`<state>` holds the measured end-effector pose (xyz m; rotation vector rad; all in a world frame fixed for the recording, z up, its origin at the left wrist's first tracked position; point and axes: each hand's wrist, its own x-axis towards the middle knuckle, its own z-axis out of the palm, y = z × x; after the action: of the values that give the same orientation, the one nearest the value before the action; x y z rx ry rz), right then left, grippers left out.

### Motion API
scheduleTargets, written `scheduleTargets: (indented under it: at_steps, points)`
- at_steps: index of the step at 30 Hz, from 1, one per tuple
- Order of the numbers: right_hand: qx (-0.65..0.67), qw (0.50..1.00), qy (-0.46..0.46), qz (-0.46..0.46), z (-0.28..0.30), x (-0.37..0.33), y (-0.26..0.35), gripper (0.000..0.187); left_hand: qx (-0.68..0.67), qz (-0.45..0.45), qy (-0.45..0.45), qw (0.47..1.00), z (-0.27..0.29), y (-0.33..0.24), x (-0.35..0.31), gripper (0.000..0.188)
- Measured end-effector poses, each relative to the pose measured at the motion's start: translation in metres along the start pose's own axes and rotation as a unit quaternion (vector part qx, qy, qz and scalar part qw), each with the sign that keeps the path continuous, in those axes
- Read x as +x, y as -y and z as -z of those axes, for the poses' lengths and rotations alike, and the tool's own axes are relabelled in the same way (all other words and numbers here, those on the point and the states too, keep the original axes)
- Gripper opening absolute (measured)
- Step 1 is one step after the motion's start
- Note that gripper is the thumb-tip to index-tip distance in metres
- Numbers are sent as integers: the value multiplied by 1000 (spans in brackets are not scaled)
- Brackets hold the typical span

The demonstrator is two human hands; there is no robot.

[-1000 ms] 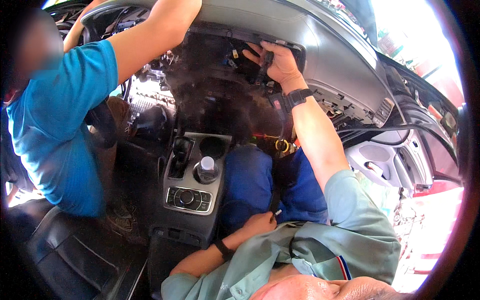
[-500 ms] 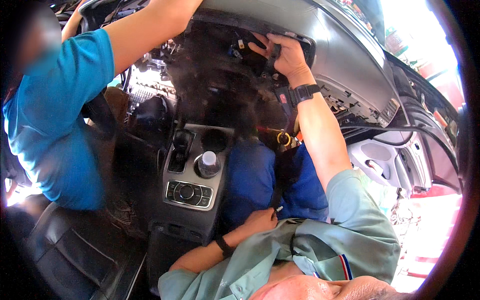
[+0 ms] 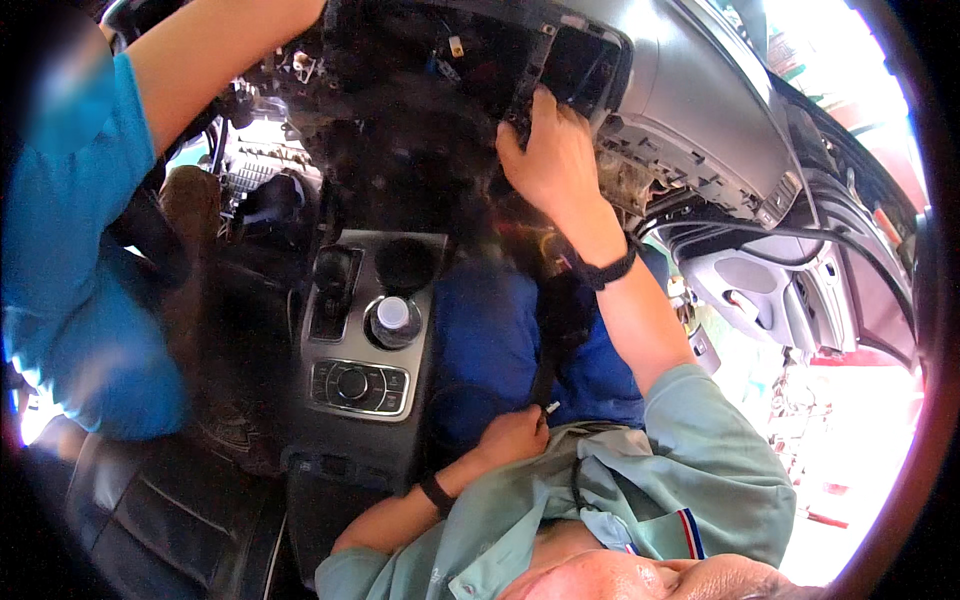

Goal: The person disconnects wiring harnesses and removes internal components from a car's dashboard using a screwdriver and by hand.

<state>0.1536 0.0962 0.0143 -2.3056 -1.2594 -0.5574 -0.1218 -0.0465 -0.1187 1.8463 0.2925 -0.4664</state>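
My right hand (image 3: 556, 165) reaches up to the dashboard, its fingers bent around the lower part of a black frame (image 3: 530, 100) beside a rectangular opening (image 3: 578, 68). The thumb lies at the frame's left side, and the fingertips are partly hidden. A black band circles that wrist. Low in front of my body, my left hand (image 3: 512, 437) is closed in a fist over my blue trousers (image 3: 485, 340). A small light tip shows at its fingers; the rest of what it may hold is hidden.
The centre console (image 3: 385, 255) carries a gear lever (image 3: 333, 270), a capped clear bottle (image 3: 394, 318) in a cup holder and a round control knob (image 3: 352, 384). At left, a co-worker in a blue shirt (image 3: 60, 230) reaches into the dashboard. An open door (image 3: 745, 285) stands at right.
My right hand has drawn down from inside the dashboard, its spread fingers now bent around the frame. The opening shows more plainly. The co-worker appears farther left. My left hand stays closed.
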Motion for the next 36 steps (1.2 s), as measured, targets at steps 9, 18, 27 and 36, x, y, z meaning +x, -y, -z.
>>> scheduleTargets:
  at_steps: [9,18,27,36]
  points:
    - [-56,975,-142,163,-37,-17,-36,56,-2,22,59,998,-6,1,-5,28]
    - [-11,961,-209,180,-55,-18,-48,56,37,72,91,992,-2,-2,2,28]
    - [-16,961,-210,177,-54,-15,-50,56,5,44,53,998,-7,8,-5,22]
    - [-45,965,-185,182,-54,-17,-47,53,-10,66,84,994,-9,8,-7,23]
